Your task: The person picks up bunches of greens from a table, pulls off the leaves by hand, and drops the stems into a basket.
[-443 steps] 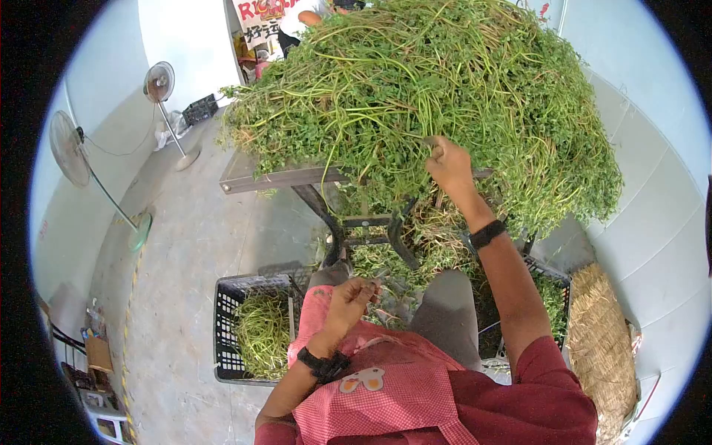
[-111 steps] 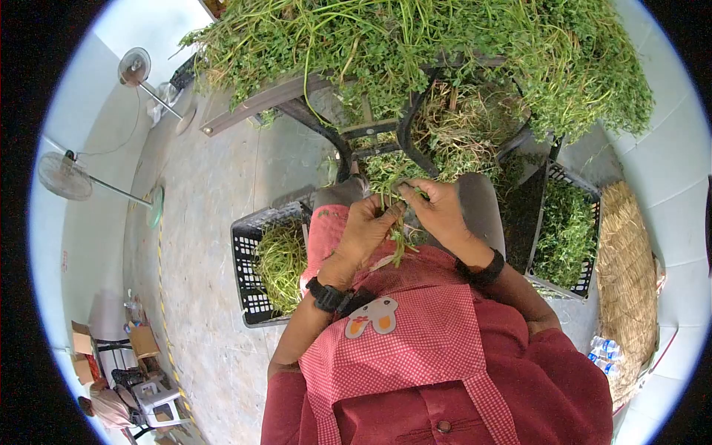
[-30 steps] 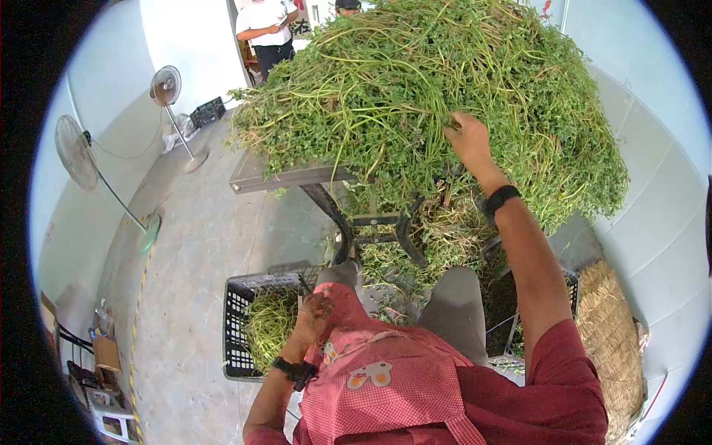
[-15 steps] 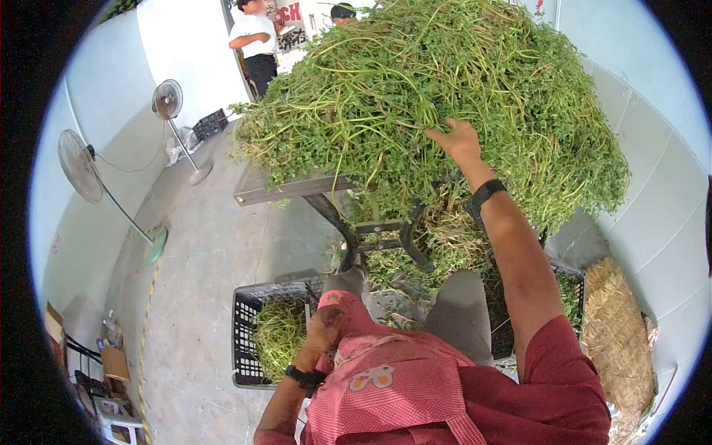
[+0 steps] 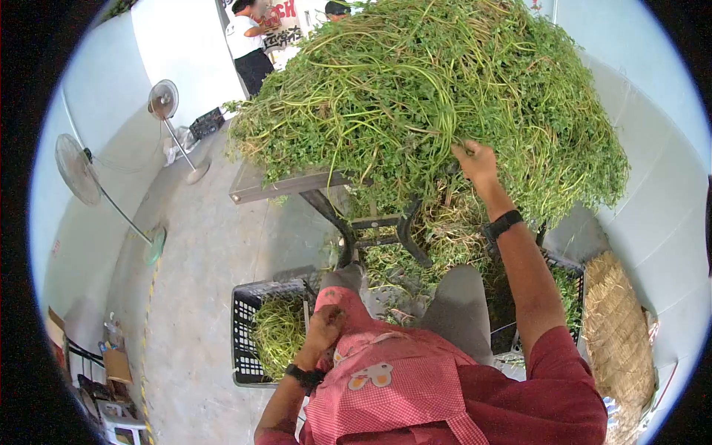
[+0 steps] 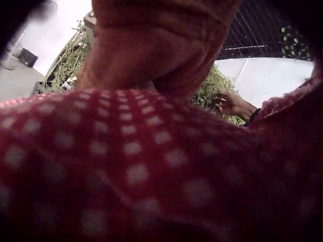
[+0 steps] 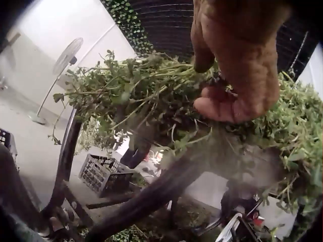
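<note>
A big heap of leafy green stems [image 5: 386, 96] is piled on the table [image 5: 285, 184] and hangs over its front edge. My right hand [image 5: 478, 162] is at the near side of the heap, fingers curled, pinching a few stems. In the right wrist view, thin stems run in between the thumb and the curled fingers [image 7: 219, 106]. My left hand [image 5: 324, 326] rests on the pink apron [image 5: 404, 397] over the left thigh, loosely curled, with nothing seen in it. The left wrist view is mostly filled by checked cloth [image 6: 136, 171] and the hand's underside.
A black crate [image 5: 248, 326] holding stripped stems stands left of the legs; another crate [image 5: 575, 268] with greens is at the right. Loose plants [image 5: 452, 245] lie under the table. Two fans [image 5: 78, 170] stand at the left, a straw roll [image 5: 619, 334] at the right. People stand beyond the heap.
Over the last half second my right hand has shifted right and toward me, its fingers closing on stems. Earlier both hands worked a small bunch over the lap; my left hand now stays still.
</note>
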Available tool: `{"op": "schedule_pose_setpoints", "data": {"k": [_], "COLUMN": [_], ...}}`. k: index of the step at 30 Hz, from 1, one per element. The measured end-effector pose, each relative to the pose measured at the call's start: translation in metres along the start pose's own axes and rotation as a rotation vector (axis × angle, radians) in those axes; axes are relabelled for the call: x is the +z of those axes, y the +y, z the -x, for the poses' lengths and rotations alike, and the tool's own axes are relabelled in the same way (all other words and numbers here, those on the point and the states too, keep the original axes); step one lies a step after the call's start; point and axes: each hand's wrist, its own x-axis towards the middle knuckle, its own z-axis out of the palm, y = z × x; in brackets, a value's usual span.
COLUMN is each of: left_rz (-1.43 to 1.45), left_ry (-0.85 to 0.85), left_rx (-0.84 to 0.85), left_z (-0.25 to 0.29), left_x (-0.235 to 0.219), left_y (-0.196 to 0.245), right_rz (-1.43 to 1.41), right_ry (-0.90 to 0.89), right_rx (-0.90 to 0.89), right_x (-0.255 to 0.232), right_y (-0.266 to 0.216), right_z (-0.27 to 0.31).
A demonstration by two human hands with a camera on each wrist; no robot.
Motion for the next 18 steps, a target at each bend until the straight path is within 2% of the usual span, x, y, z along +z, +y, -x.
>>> {"op": "schedule_pose_setpoints", "data": {"k": [1, 2, 4, 6, 8, 9, 11, 12, 15, 18], "left_rz": [-0.004, -0.011, -0.017, -0.035, -0.033, -0.026, -0.060, -0.102, -0.085, -0.066], "left_ry": [-0.005, -0.038, -0.073, -0.025, -0.028, -0.025, -0.028, -0.036, -0.038, -0.034], "left_rx": [0.001, -0.019, -0.044, -0.031, -0.020, -0.012, 0.005, 0.019, -0.088, -0.108], "left_z": [-0.001, 0.000, 0.002, 0.001, 0.002, 0.002, 0.000, 0.001, 0.003, 0.003], "left_x": [-0.003, -0.007, -0.006, -0.004, -0.004, -0.003, -0.003, -0.004, -0.004, -0.003], "left_y": [0.014, 0.028, 0.033, 0.023, 0.016, 0.014, 0.014, 0.014, 0.030, 0.026], "right_rz": [-0.024, -0.024, 0.093, 0.044, 0.298, 0.300, 0.264, 0.263, 0.730, 0.781], "right_ry": [-0.106, -0.105, 0.272, 0.330, 0.651, 0.652, 0.254, 0.252, -0.136, -0.182], "right_rx": [0.099, 0.103, -0.066, -0.039, -0.537, -0.539, -0.533, -0.528, -0.321, -0.310], "right_x": [-0.002, 0.003, 0.014, 0.015, 0.012, 0.011, 0.014, 0.019, 0.028, 0.034], "right_y": [-0.008, -0.007, -0.005, -0.010, -0.022, -0.032, -0.053, -0.062, -0.087, -0.077], "right_z": [0.003, 0.002, -0.002, -0.004, -0.004, -0.001, 0.011, 0.014, 0.012, 0.001]}}
